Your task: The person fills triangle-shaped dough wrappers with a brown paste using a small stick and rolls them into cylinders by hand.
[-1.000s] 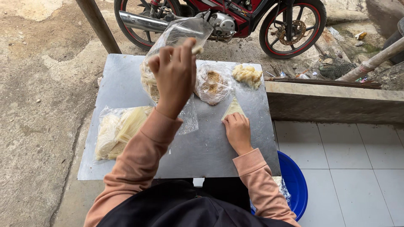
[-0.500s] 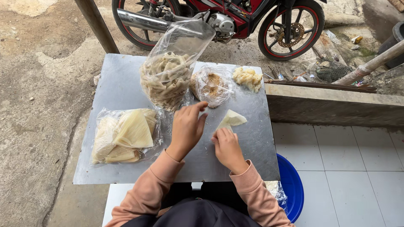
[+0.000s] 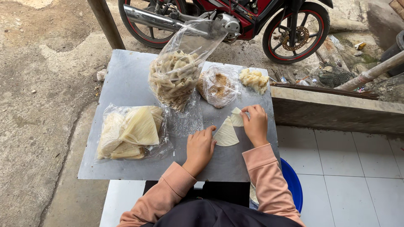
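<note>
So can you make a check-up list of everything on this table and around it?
Surface: grey metal table, outdoors.
Job's things: pale triangular wrapper, a second wrapper folded at its top.
Clutter: bag of flat wrappers, tall bag of rolled pieces, small bag of crumbly filling, pile of pale dough.
Grippers: left hand touches the triangle's edge; right hand pinches the folded wrapper.
Cables: nothing seen.
Surroundings: red motorbike, blue tub, white tiles.

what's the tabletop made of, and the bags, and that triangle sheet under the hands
Tabletop: looks like sheet metal, dull grey with a soft sheen and thin edges. Bags: thin clear plastic film, crinkled and glossy, contents showing through. Triangle sheet: pale cream, thin and matte, probably a dough wrapper, touched by the left hand and right hand.
</note>
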